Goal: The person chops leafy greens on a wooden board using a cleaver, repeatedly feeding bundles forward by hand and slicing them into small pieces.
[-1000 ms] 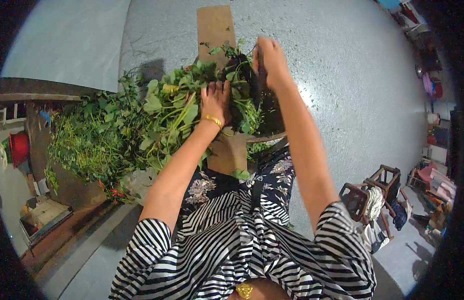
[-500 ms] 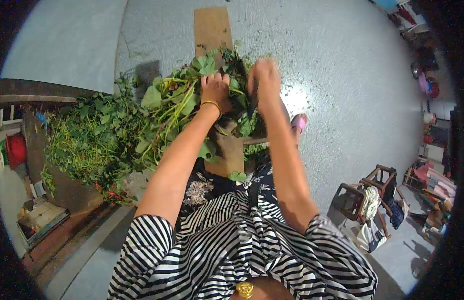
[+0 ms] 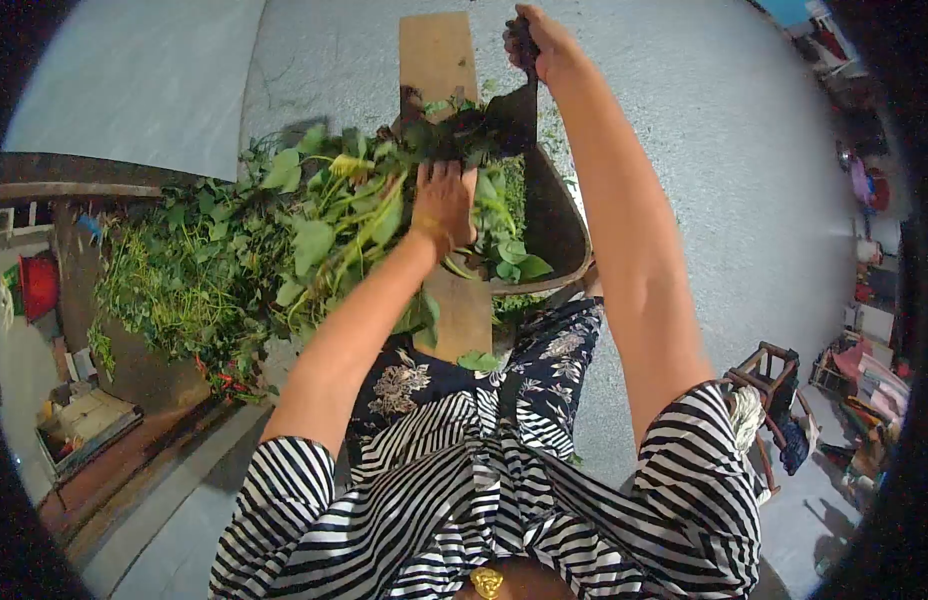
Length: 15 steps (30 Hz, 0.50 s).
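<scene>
My left hand (image 3: 445,203) presses down on a bunch of leafy green vines (image 3: 359,220) lying across a wooden board (image 3: 436,55). My right hand (image 3: 540,45) is raised past the far right of the bunch, its fingers wrapped round the handle of a dark, broad-bladed knife (image 3: 514,118). The blade hangs beside the vines; where its edge meets them is too dark to tell. Under the board stands a dark, round-rimmed container (image 3: 564,215) with cut greens in it.
A large heap of vines (image 3: 184,285) lies at the left. Wooden stools (image 3: 769,375) stand at the lower right on the grey floor (image 3: 724,170), scattered with green bits. A red basin (image 3: 39,290) is at the far left, with mixed household goods (image 3: 874,375) along the right edge.
My right hand has moved up and away with the knife, whose blade now shows clearly. More of the container is uncovered. My left hand has shifted slightly nearer to me, still on the bunch.
</scene>
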Motion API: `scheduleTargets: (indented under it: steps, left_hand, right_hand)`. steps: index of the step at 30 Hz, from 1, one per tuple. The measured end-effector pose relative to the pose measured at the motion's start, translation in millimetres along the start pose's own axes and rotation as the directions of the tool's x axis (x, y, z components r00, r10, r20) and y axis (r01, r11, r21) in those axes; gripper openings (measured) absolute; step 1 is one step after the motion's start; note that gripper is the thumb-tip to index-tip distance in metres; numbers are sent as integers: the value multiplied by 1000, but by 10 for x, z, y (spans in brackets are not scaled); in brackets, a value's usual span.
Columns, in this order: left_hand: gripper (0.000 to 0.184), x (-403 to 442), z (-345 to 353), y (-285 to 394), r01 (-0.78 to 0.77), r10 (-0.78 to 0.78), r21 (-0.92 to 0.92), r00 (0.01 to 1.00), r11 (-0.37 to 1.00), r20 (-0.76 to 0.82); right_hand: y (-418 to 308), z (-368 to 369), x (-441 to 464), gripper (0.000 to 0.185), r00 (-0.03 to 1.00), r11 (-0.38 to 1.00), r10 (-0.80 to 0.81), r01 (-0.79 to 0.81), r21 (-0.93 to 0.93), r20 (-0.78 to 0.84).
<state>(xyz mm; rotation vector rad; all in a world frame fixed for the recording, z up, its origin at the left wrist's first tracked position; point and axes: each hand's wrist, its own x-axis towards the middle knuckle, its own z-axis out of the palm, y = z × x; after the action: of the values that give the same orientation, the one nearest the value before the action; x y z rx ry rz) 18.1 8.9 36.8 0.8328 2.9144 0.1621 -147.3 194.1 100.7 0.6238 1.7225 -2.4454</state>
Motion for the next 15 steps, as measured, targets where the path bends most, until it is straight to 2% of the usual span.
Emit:
scheduleTargets:
  steps: [2, 4, 6, 7, 8, 10, 11, 12, 14, 15]
  left_hand:
    - [78, 260, -173, -59, 20, -27, 24, 954, 999, 297]
    - [76, 340, -140, -63, 43, -51, 32, 942, 999, 331]
    - [70, 253, 19, -72, 44, -48, 27, 982, 999, 181]
    - [63, 189, 103, -59, 38, -38, -29, 999, 999, 14]
    - [63, 179, 175, -60, 39, -39, -30, 999, 999, 9]
    - [63, 253, 224, -90, 28, -34, 83, 997, 996, 66]
    - [54, 239, 123, -64, 47, -50, 42, 997, 998, 67]
    - [54, 221, 84, -54, 47, -49, 42, 997, 998, 66]
    - [64, 134, 47, -26, 39, -39, -23, 999, 999, 31]
    - [67, 66, 161, -3, 32, -33, -13, 998, 999, -44]
  right_hand:
    - [110, -22, 165, 32, 996, 987, 56, -46, 153, -66]
    - [77, -6, -130, 32, 995, 993, 86, -83, 86, -41]
    - [132, 84, -901, 27, 973, 977, -207, 212, 38, -107]
    - [296, 54, -1193, 25, 962, 969, -239, 245, 28, -133]
    - [547, -2, -1441, 23, 950, 960, -272, 278, 17, -156]
    - [1075, 6, -1788, 25, 919, 927, -376, 374, -39, -119]
    - [1175, -25, -1815, 25, 918, 926, -378, 376, -39, -118]
    - [1213, -25, -1838, 25, 918, 922, -387, 386, -28, -88]
    - [1247, -68, -1797, 25, 917, 920, -393, 393, -15, -64]
    - [1099, -67, -1708, 25, 946, 947, -318, 315, -58, -65]
